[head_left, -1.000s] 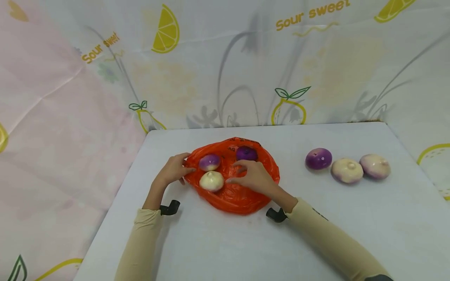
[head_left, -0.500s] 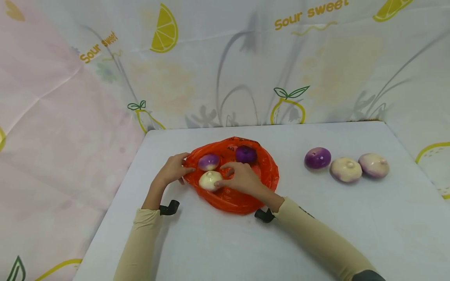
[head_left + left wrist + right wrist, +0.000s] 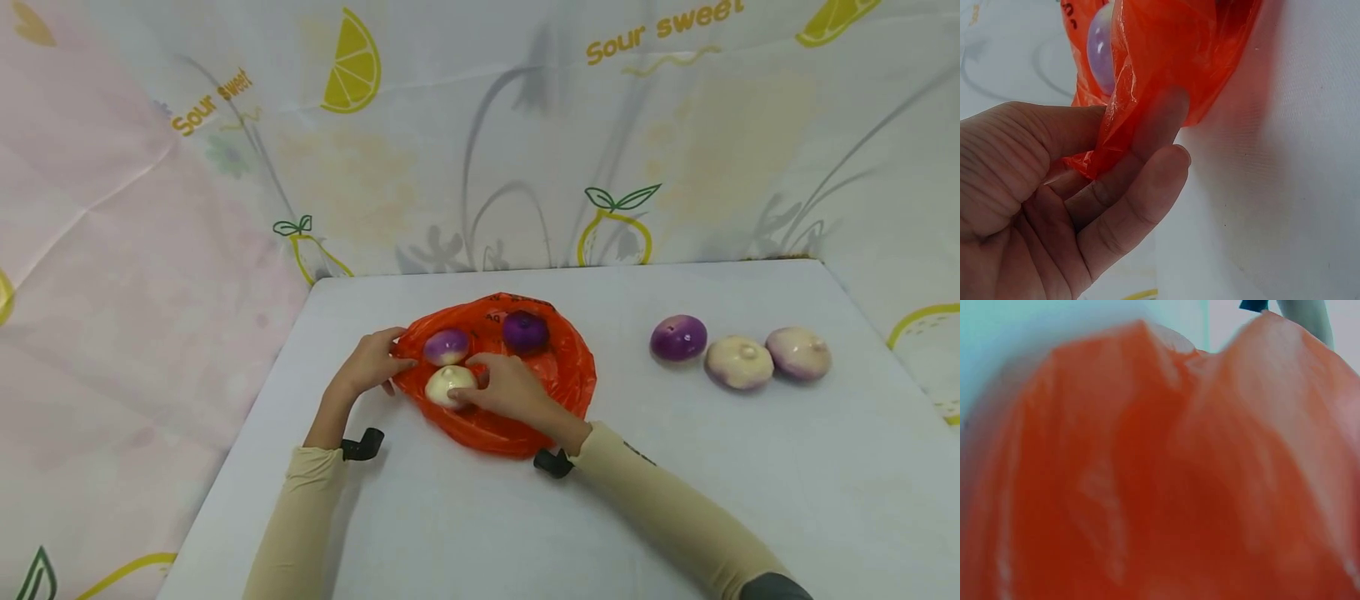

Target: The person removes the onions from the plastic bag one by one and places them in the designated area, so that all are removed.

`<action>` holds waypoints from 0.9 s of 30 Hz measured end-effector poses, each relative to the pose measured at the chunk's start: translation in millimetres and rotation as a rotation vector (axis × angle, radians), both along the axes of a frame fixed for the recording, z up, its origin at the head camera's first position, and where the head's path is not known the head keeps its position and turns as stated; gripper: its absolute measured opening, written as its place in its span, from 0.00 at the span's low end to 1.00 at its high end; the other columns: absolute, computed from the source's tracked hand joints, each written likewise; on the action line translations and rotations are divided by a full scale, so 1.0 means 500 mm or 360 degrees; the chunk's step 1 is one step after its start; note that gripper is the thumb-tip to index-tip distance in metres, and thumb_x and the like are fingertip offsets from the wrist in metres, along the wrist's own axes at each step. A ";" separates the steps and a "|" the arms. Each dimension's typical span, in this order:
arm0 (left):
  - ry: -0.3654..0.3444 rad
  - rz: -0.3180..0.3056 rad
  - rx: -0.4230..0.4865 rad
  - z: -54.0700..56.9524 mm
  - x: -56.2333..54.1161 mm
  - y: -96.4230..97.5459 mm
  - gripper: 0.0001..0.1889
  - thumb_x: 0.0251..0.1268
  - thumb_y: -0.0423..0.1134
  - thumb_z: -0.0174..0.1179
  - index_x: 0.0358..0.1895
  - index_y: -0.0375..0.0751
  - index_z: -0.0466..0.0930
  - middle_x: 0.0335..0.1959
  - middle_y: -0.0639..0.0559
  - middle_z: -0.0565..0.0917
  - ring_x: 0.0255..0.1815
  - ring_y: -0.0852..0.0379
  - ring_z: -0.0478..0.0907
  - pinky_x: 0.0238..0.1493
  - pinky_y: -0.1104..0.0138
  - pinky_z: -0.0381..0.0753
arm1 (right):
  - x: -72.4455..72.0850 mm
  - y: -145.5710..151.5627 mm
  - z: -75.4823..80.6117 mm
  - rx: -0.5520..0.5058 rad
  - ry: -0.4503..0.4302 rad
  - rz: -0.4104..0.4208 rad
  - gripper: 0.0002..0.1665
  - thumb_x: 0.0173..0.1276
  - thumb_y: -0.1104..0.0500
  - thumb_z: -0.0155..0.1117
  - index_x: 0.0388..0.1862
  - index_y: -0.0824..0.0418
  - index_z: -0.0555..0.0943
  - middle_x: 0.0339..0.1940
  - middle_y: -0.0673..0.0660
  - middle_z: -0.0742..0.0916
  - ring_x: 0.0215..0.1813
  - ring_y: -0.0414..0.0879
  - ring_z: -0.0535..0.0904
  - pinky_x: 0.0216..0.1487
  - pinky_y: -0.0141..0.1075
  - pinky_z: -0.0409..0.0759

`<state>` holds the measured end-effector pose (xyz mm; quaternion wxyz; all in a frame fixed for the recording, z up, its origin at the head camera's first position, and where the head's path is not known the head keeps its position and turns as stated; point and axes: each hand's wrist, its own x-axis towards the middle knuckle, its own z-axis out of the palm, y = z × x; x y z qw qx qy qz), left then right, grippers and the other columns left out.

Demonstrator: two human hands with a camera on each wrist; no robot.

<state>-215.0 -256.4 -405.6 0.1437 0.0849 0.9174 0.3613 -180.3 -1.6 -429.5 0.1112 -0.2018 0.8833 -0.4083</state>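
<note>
A red plastic bag (image 3: pixel 517 433) lies spread open on the white table. Inside it are a white onion (image 3: pixel 447 385), a purple-and-white onion (image 3: pixel 444 345) and a dark purple onion (image 3: pixel 527 330). My left hand (image 3: pixel 369 363) pinches the bag's left edge; in the left wrist view the thumb lies inside the thin plastic and fingers show through behind it. Reaching over the bag, my right hand (image 3: pixel 510 387) holds the white onion between thumb and fingers at its right side. Red plastic fills most of the right wrist view, where that hand is hidden.
To the right on the table (image 3: pixel 465 533) sit a purple onion (image 3: pixel 678 338), a cream onion (image 3: pixel 738 363) and a pale onion with a purple tinge (image 3: pixel 798 353). A lemon-print cloth (image 3: pixel 480 150) hangs behind the table's back edge.
My right hand has moved left and slightly down inside the bag, from beside the white onion to gripping it. The left hand has stayed at the bag's edge.
</note>
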 end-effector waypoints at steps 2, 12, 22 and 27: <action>-0.0005 0.0008 0.0002 -0.001 0.000 0.000 0.28 0.67 0.34 0.62 0.69 0.34 0.66 0.51 0.30 0.79 0.20 0.48 0.83 0.21 0.58 0.85 | 0.001 -0.002 -0.003 0.0015 0.0023 0.0016 0.31 0.59 0.36 0.71 0.54 0.54 0.80 0.25 0.49 0.81 0.29 0.42 0.73 0.26 0.33 0.69; 0.0000 0.0001 0.0016 0.000 0.004 0.002 0.28 0.67 0.34 0.62 0.68 0.34 0.67 0.50 0.31 0.80 0.20 0.47 0.83 0.21 0.58 0.85 | 0.004 -0.008 -0.010 -0.0058 0.0004 0.0032 0.31 0.60 0.37 0.71 0.54 0.54 0.80 0.34 0.46 0.83 0.33 0.43 0.74 0.29 0.33 0.72; 0.0005 -0.0004 0.0013 -0.004 0.001 0.000 0.28 0.67 0.34 0.62 0.69 0.34 0.66 0.50 0.30 0.80 0.19 0.48 0.83 0.21 0.57 0.85 | 0.002 0.005 -0.011 -0.0119 -0.0026 0.0008 0.32 0.58 0.37 0.72 0.56 0.53 0.81 0.39 0.43 0.84 0.39 0.41 0.76 0.37 0.34 0.78; -0.0002 0.0001 0.0003 -0.004 0.000 0.000 0.28 0.67 0.34 0.62 0.69 0.34 0.66 0.50 0.30 0.79 0.21 0.48 0.83 0.21 0.58 0.85 | 0.001 0.028 -0.005 -0.0094 -0.0020 0.0009 0.36 0.58 0.36 0.72 0.60 0.53 0.80 0.35 0.45 0.85 0.36 0.41 0.80 0.38 0.36 0.80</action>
